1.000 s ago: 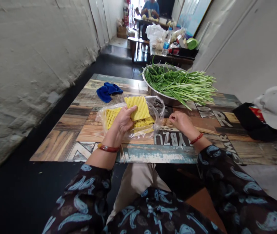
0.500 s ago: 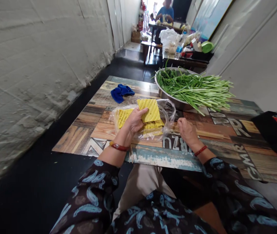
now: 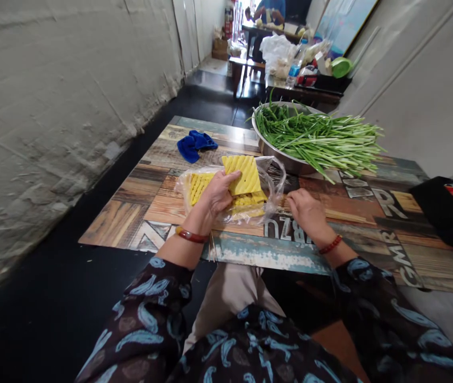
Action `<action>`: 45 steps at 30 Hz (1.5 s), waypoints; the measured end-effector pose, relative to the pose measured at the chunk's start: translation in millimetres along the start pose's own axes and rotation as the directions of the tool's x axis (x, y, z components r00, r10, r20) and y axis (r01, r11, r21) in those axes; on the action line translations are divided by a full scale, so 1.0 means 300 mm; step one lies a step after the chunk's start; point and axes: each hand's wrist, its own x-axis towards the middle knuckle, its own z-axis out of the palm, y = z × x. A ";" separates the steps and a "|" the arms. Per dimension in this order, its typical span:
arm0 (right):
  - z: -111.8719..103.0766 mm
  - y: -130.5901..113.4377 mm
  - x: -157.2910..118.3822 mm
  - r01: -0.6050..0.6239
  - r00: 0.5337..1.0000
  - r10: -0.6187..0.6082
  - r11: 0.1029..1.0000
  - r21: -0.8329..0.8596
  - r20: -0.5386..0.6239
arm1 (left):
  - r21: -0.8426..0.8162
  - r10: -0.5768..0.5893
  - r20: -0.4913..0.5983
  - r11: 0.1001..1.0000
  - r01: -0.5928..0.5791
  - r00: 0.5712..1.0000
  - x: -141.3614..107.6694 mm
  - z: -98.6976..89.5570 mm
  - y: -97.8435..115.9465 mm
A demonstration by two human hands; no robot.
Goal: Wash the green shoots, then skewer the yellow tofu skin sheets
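My left hand grips a yellow scored slab with the thumb on top, above a clear plastic bag. More yellow slabs lie in the bag. Thin wooden sticks show below my left wrist, near the table edge. Just right of the bag, my right hand is closed, fingertips pinched at the ends of thin sticks; how many it holds is too small to tell. Further sticks lie on the table beyond that hand.
A metal bowl piled with long green stalks stands at the back. A blue cloth lies on the patterned table. At the right edge is a black object. A person is at a far table.
The view has tilted slightly, so the table sits a little higher. My right hand has shifted slightly toward the bag; my left hand still holds the yellow slab.
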 end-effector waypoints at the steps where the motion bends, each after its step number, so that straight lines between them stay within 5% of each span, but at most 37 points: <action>1: 0.002 -0.004 -0.001 -0.020 1.000 0.020 1.000 0.015 0.000 | 0.003 0.000 -0.006 1.000 0.000 1.000 0.000 0.001 0.000; 17: 0.062 0.037 -0.025 -0.025 0.992 0.043 0.989 0.148 -0.115 | 0.022 0.004 0.000 1.000 -0.004 1.000 0.008 -0.007 -0.009; 29: -0.027 0.013 -0.014 0.031 0.999 -0.027 0.995 0.094 -0.040 | 0.054 0.005 -0.015 0.999 -0.005 1.000 -0.004 0.012 0.003; 40: -0.027 -0.060 0.010 0.073 0.997 -0.073 0.997 0.018 0.008 | 0.078 0.032 -0.054 0.997 -0.028 0.998 0.034 0.012 0.018; 45: -0.037 -0.031 -0.028 0.051 0.997 -0.038 0.979 0.197 -0.065 | 0.120 0.038 -0.053 0.992 -0.031 0.998 0.033 0.016 0.025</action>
